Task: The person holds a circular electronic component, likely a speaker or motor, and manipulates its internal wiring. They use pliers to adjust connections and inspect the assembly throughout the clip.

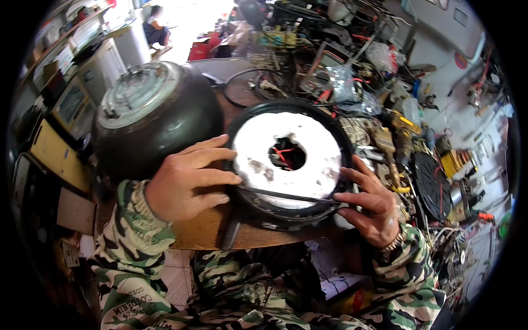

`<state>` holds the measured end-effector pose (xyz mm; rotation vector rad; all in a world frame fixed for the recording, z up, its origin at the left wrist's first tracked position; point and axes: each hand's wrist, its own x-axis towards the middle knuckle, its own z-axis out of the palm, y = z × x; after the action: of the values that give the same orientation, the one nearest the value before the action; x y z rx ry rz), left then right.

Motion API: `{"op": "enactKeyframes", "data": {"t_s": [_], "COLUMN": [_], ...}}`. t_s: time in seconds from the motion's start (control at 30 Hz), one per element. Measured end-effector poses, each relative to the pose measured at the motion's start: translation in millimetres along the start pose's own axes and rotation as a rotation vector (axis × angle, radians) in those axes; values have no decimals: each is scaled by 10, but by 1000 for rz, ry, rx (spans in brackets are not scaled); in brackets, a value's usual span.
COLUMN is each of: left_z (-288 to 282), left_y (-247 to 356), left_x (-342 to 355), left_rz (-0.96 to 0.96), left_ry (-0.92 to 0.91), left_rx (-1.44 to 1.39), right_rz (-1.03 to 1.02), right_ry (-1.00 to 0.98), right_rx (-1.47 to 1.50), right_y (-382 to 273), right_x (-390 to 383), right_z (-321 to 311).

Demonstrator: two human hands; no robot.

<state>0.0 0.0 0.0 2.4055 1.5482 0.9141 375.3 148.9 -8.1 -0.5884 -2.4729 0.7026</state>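
Observation:
A round black housing (247,214) with a white padded ring (253,143) inside sits on the wooden table (187,239); red wires show in its central hole. A thin black strip (286,196) crosses the ring's lower part. My left hand (192,176) rests fingers-spread at the housing's left rim, a fingertip at the strip's left end. My right hand (371,203) has bent fingers on the strip's right end at the opposite rim. A large dark rounded tank (165,146) with a metal top stands at the left.
Tools, cables and plastic bags (341,77) crowd the back and right, with a paintbrush (382,143) and a black disc (432,187) among them. A black cable loop (236,102) lies behind the housing. Appliances (102,66) line the left. A person (155,30) sits near the bright opening.

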Motion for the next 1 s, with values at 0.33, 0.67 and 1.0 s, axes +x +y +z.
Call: {"op": "enactKeyframes", "data": {"t_s": [0.33, 0.67, 1.0], "left_z": [29, 25, 3], "left_y": [9, 11, 51], "left_x": [-22, -41, -23], "left_rz": [-61, -116, -120], "left_ry": [-43, -95, -118], "left_rx": [-82, -148, -136], "right_rz": [14, 45, 28], "right_ry": [-15, -43, -85], "right_rx": [98, 116, 93], "right_y": [23, -7, -40], "right_x": [-64, -70, -34], "right_z": [24, 44, 45]}}
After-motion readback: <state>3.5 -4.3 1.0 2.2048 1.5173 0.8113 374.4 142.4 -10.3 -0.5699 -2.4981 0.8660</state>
